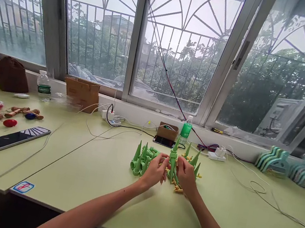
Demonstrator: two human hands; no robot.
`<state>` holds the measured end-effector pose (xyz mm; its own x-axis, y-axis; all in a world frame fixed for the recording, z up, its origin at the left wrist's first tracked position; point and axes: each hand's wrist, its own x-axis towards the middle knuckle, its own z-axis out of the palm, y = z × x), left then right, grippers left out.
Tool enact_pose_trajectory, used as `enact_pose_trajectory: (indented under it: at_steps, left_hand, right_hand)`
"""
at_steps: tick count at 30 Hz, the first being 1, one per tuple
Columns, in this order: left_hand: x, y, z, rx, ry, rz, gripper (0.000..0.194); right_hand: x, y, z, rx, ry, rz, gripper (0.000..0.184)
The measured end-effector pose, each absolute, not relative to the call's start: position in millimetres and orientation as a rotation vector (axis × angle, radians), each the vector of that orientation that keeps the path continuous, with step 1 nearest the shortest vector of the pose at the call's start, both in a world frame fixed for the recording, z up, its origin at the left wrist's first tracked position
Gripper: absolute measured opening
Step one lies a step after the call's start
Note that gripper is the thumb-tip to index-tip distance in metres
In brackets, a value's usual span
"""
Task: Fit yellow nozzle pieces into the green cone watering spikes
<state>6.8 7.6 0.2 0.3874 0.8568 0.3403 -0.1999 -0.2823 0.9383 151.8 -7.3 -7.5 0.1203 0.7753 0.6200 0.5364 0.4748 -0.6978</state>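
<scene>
1. A green spiked piece (173, 158) points upward between the left hand (156, 171) and the right hand (187, 172), over the worktop (93, 182).
2. Both hands have fingers curled close beside it; whether either is clamped on it cannot be told.
3. Good handling would likely mean steadying it with one hand, working with the other's fingertips, and keeping clear of the green parts (137, 165) and yellow pieces (178, 189) nearby.

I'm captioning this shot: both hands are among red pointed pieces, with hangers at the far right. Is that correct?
The colour is wrong: the head view shows green pointed pieces. The left hand and right hand are among them, with hangers at the far right.
</scene>
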Motion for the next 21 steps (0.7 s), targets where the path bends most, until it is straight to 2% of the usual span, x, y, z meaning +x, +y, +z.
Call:
enact_pose_trajectory:
  at_steps: [12,16,21]
  left_hand:
    - [3.2,5.5,5.0,1.31,0.668,0.896,0.068]
    - [3.9,2.2,6.4,1.417,0.67,0.972,0.062]
    - [5.3,-1.3,7.1,1.528,0.62,1.11,0.045]
  right_hand:
    - [149.5,-10.8,-4.5,-1.179,-1.679,0.201,0.041]
    - [149.7,-10.3,-5.1,-1.184,-1.66,0.2,0.042]
    - [149.5,-9.7,-4.9,-1.204,-1.624,0.209,0.044]
